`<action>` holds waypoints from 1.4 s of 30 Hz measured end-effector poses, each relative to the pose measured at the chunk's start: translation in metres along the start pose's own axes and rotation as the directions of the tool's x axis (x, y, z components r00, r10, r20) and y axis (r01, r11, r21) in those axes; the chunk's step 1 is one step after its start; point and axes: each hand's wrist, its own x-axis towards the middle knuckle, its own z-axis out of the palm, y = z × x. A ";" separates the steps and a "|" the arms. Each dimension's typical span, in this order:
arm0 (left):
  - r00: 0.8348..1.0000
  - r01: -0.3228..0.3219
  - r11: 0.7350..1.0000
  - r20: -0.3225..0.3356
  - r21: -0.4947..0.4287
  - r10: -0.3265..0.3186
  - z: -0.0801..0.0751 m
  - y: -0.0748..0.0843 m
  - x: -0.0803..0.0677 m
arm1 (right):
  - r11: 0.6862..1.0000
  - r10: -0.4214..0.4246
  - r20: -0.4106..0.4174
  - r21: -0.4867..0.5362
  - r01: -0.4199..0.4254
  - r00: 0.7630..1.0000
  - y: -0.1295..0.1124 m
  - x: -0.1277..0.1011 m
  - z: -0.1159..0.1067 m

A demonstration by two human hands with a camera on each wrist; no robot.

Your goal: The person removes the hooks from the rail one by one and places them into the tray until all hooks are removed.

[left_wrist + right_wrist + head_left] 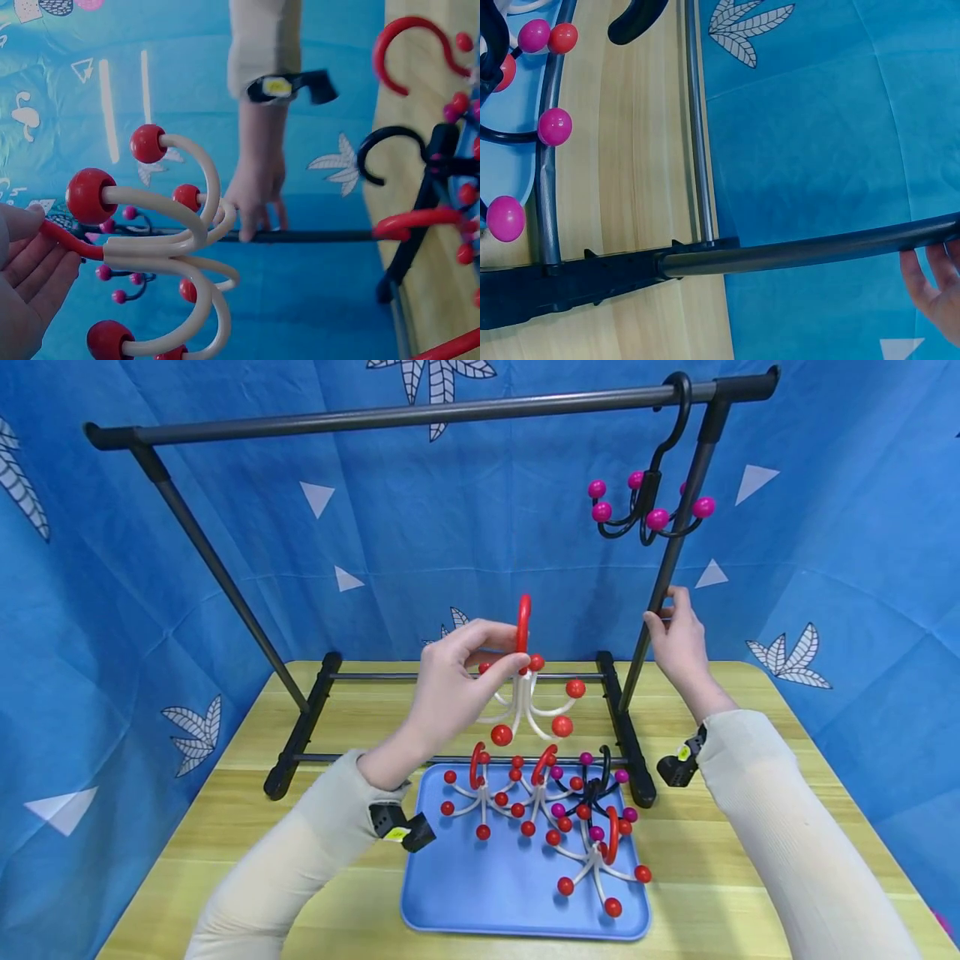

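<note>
My left hand holds up a white multi-armed hanger hook with red balls by its red top hook, above the blue tray. In the left wrist view the white arms curve out from my fingers. My right hand grips the right upright of the black rack; the right wrist view shows its fingertips on that pole. A black hook with pink balls hangs from the top bar.
Several more hooks, white with red balls and black with pink balls, lie on the tray. The rack's black feet stand on the wooden table. Blue patterned cloth surrounds the table.
</note>
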 end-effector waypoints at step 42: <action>0.811 0.328 0.942 0.488 0.077 -0.322 0.052 -0.051 -0.137 | 1.000 0.021 0.006 0.011 -0.021 1.000 -0.001 -0.001 0.000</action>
